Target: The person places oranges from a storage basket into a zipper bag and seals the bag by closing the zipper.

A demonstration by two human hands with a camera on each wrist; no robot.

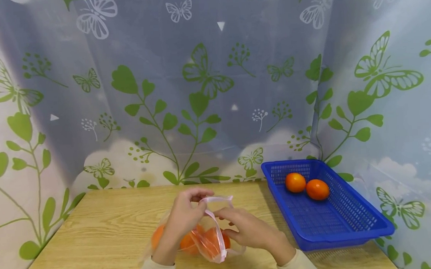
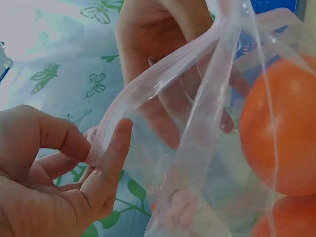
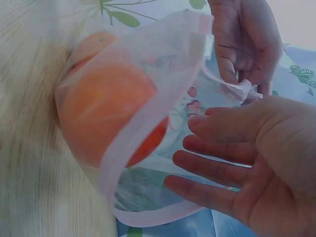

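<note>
The left hand [image 2: 59,190] pinches the pink-edged rim [image 2: 109,118] of a clear plastic bag [image 2: 200,118], with one finger stretched up against the film. Across the opening, the right hand [image 2: 153,39] reaches down with its fingers spread, their lower parts showing through the plastic; whether they touch it is hard to tell. At the right, one round orange fruit [image 2: 281,128] sits just above a second fruit [image 2: 291,217], cut off by the frame. Beyond hangs a pale backdrop [image 2: 54,108] printed with green butterflies and leaves

The wood-grained table [image 1: 107,223] bears a blue basket [image 1: 344,239] at right and a clear bag [image 1: 221,240] of orange fruit [image 1: 189,244].
</note>
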